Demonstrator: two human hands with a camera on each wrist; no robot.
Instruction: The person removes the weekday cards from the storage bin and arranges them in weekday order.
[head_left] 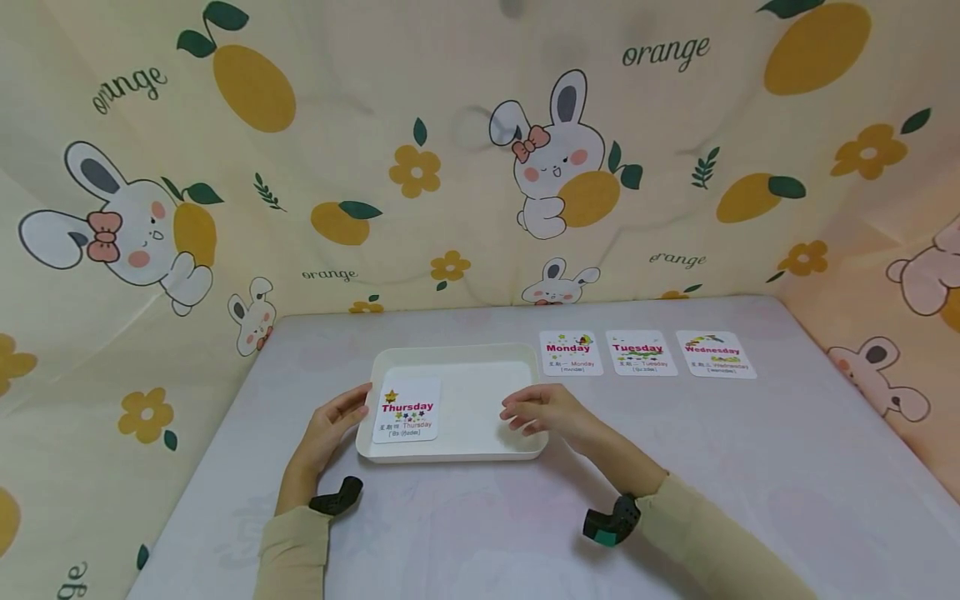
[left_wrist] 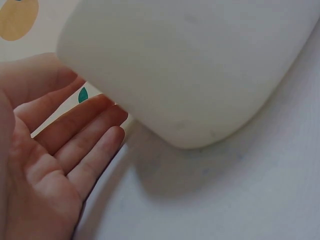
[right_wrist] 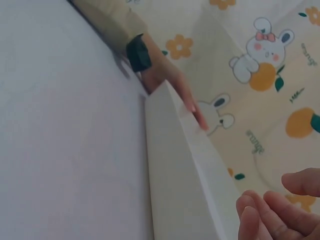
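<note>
A white tray (head_left: 480, 444) lies on the table, with a Thursday card (head_left: 407, 411) flat in its left part. My left hand (head_left: 322, 435) rests against the tray's left edge. In the left wrist view its fingers (left_wrist: 92, 122) are stretched along the outer wall, not wrapped round it. Over the tray's right rim hovers my right hand (head_left: 553, 412), its fingers loosely bent and nothing between them. The right wrist view has those fingers (right_wrist: 275, 215) just past the tray wall (right_wrist: 172, 165).
Behind and right of the tray, a Monday card (head_left: 570, 353), a Tuesday card (head_left: 641, 353) and a Wednesday card (head_left: 716, 355) lie in a row. A printed cloth with rabbits and oranges (head_left: 450, 100) borders the white table (head_left: 465, 533). Each wrist wears a dark band.
</note>
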